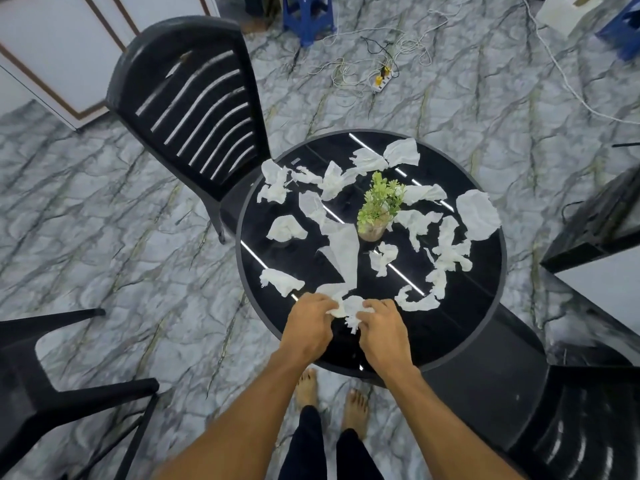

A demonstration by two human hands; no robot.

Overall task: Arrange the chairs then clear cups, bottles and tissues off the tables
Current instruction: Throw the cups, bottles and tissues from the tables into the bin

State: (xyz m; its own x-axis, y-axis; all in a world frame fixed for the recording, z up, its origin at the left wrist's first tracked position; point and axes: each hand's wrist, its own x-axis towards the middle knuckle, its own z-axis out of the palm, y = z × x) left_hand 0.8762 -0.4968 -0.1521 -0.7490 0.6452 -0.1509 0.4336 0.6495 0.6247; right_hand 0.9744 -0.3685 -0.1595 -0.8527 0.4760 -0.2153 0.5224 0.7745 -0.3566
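A round black table [478,327] is strewn with several crumpled white tissues [478,216]. At its near edge my left hand [308,323] and my right hand [381,327] sit side by side, both with fingers curled round one crumpled tissue wad [353,310]. A long tissue strip [343,258] runs up from the wad toward the table's middle. A black slatted chair [194,102] stands tucked at the table's far left. Another black chair [568,420] is pushed in at the near right.
A small potted green plant [377,206] stands at the table's centre. A black chair's arm and seat [45,368] fill the near left. A dark table [602,220] is at the right edge. Cables and a power strip [381,81] lie on the marble floor beyond, near a blue stool [308,15].
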